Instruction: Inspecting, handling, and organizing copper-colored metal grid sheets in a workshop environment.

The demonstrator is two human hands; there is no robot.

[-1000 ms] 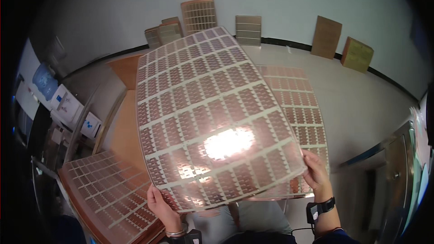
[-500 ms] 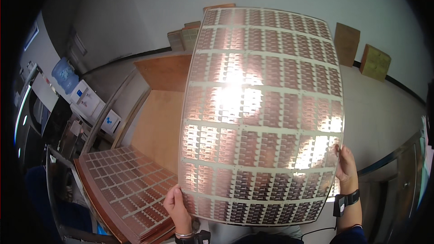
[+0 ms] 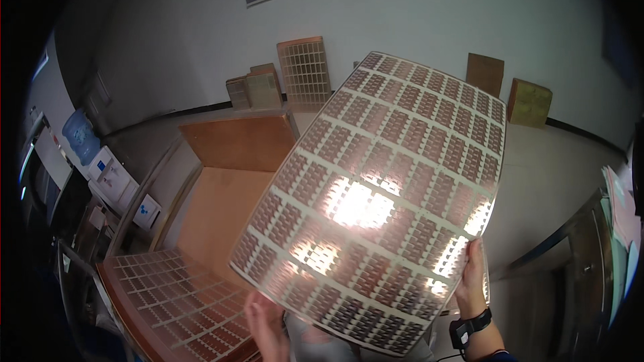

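Observation:
A large circuit board panel (image 3: 402, 154), with rows of copper patterns on a pale base, is tilted in front of me and catches bright glare. My right hand (image 3: 473, 275) grips its right edge, thumb on the face and the other fingers hidden behind. At the lower left edge is my left hand (image 3: 267, 325), smeared by motion; whether it touches the panel does not show. Just left of that hand, a stack of similar panels (image 3: 174, 295) lies on a wooden-backed rack (image 3: 231, 211).
Boards lean against the far wall: a gridded panel (image 3: 305, 74), smaller boards (image 3: 258, 90), a brown board (image 3: 486, 74) and a yellowish block (image 3: 530, 102). A water dispenser (image 3: 111, 174) stands left. A metal cabinet (image 3: 583, 261) with papers (image 3: 624, 228) is at right.
The panel has turned clockwise, its top leaning right. My left hand has shifted from gripping the left edge to near the lower edge. The view has tipped up, showing more wall.

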